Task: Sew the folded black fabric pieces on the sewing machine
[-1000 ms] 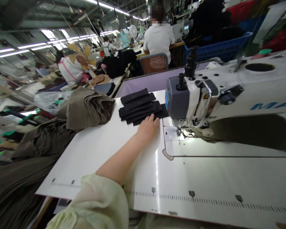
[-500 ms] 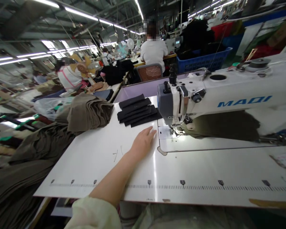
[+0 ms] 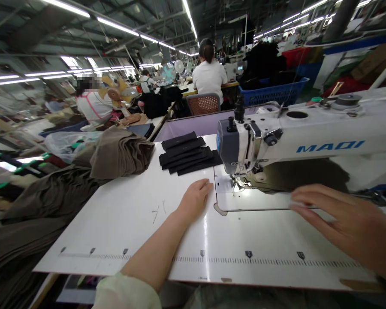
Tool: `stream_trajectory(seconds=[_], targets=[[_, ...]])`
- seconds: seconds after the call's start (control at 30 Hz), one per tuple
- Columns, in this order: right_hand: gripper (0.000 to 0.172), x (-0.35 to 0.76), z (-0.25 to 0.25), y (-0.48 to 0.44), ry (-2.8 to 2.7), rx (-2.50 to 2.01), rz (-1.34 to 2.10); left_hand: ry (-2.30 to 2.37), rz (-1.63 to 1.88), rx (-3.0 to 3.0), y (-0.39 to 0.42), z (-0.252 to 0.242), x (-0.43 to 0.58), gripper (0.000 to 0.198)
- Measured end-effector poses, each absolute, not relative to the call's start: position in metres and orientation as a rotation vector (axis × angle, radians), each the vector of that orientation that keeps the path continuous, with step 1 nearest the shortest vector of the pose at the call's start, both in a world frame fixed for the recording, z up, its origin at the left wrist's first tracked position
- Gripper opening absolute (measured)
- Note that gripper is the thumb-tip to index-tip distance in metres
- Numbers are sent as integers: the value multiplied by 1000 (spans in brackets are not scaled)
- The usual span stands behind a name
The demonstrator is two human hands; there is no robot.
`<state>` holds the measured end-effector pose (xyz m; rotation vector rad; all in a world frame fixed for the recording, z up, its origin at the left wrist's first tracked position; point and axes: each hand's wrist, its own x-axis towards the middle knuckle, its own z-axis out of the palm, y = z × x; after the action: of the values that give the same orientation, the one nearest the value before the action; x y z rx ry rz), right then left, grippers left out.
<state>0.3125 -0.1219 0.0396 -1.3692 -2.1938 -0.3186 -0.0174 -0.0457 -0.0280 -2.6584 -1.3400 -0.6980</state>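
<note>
My left hand [image 3: 197, 198] rests on the white sewing table [image 3: 122, 219], fingers loosely extended just left of the needle area, holding nothing. From the right comes my right hand [image 3: 337, 214], slightly blurred, its thumb and fingers apart over the machine bed. It is near the olive fabric piece [image 3: 305, 175], which lies under the arm of the sewing machine [image 3: 328, 137] with one end by the presser foot [image 3: 242, 183]. Whether the fingertips touch the fabric is unclear. Several folded black fabric strips [image 3: 186, 152] are stacked beyond my left hand.
Brown-grey cloth pieces [image 3: 120, 152] are heaped along the table's left side. Loose thread ends [image 3: 155, 213] lie on the tabletop. Ahead are a chair [image 3: 203, 104], a person in white [image 3: 209, 79] and a blue basket [image 3: 273, 91] with dark cloth.
My right hand has come into view from the right, over the machine bed. My left hand stays in nearly the same place on the table. The camera view has shifted slightly.
</note>
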Motion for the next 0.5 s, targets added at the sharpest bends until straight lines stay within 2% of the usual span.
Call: stream_trajectory(seconds=[0.07,0.23,0.5], targets=[[33,312,34,-87,-2283,-1426,-329,-1325,-708,-2670,-45,-28,-17,32],[16,316,10,-38,-2338,-1498,-216,-1292,-731,-2686,-44,-28,-18,33],[21,326,8,-37,-2198,-1538,-96,-1272,-733,-2717,-45,-21,-17,33]])
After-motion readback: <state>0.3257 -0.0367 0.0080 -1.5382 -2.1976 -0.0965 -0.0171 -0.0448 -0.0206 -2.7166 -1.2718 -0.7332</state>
